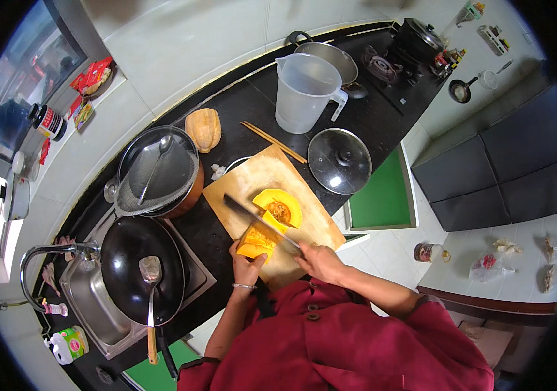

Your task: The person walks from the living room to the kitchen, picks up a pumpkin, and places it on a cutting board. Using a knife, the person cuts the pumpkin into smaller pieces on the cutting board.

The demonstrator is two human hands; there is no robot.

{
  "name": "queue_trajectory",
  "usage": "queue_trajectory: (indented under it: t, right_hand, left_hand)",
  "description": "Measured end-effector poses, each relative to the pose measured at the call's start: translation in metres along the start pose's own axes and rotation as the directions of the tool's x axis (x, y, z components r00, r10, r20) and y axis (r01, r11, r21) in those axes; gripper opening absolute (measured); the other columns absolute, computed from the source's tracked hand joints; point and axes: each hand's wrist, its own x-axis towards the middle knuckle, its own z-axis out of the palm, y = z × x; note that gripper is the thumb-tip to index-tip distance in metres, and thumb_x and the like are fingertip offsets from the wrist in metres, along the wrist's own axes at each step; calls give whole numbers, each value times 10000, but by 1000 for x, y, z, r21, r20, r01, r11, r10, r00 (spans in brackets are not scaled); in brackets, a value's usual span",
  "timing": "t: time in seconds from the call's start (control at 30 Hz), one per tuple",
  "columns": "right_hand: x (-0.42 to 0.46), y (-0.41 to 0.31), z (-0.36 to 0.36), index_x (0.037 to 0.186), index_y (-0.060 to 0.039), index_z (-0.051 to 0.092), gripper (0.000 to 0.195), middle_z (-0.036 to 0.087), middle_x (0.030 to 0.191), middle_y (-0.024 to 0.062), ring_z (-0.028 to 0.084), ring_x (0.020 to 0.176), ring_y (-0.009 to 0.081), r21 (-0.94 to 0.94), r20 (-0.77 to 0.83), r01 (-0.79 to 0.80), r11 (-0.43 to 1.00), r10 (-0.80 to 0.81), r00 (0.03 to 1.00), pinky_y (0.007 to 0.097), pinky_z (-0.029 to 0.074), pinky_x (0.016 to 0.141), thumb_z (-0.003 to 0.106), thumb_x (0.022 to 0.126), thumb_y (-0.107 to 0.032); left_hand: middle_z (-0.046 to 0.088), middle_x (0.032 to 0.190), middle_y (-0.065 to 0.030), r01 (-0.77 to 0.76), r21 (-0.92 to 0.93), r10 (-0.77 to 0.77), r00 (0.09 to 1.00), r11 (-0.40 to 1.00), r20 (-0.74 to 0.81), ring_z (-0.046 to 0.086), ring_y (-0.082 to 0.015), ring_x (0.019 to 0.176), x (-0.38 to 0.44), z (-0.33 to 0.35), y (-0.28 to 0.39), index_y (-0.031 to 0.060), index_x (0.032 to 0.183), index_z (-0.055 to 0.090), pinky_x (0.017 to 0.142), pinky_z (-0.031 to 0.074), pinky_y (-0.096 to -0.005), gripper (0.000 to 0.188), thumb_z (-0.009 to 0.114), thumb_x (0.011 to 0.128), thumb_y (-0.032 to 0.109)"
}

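Note:
On the wooden cutting board lies a cut pumpkin half, its orange seeds and pulp facing up. My left hand grips a smaller pumpkin chunk at the near side of the board. In my right hand is the handle of a kitchen knife. The blade slants up and left across the board, over or between the pumpkin pieces; whether it touches the flesh I cannot tell. Behind the board an uncut pumpkin piece stands on the black counter.
Left of the board are a pot with a mesh strainer, a black wok with a spatula, and a steel sink. Beyond it lie chopsticks, a glass lid and a plastic jug. A green drawer hangs open at right.

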Motion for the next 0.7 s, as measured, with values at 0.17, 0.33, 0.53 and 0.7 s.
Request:
queue_trajectory:
  t: [0.17, 0.33, 0.53, 0.7]
  right_hand:
    - [-8, 7, -16, 938, -8, 422, 208, 590, 726, 228, 583, 730, 417, -32, -3, -66, 997, 66, 998, 476, 467, 657, 518, 855, -173]
    - [-2, 6, -13, 918, -9, 413, 215, 589, 730, 237, 579, 729, 428, -48, 30, -97, 994, 99, 995, 488, 463, 651, 529, 847, -176]
    - [10, 8, -12, 950, 0, 424, 237, 591, 737, 243, 583, 731, 426, -40, 107, -127, 991, 131, 986, 481, 466, 657, 533, 845, -183]
    - [19, 8, -27, 972, 12, 425, 290, 554, 656, 206, 576, 646, 388, 271, 270, -245, 931, 171, 948, 415, 461, 597, 574, 847, -203]
  left_hand:
    - [493, 1106, -169, 24, -32, -23, 999, 999, 22, 558, -206, 953, 0, 3, 6, -39, 1227, 228, 832, 473, -301, 753, 724, 661, -26]
    - [493, 1101, -167, 39, 19, -40, 999, 999, 9, 559, -207, 957, 0, 5, 13, -43, 1222, 228, 825, 476, -299, 739, 713, 664, -43]
    - [494, 1091, -161, 32, 9, -32, 999, 999, 19, 559, -207, 960, 0, 5, 13, -43, 1211, 233, 821, 479, -298, 723, 707, 666, -52]
    - [493, 1090, -160, 13, -37, -12, 1000, 999, 23, 557, -203, 962, 0, 1, 8, -44, 1212, 239, 834, 471, -299, 722, 709, 664, -48]
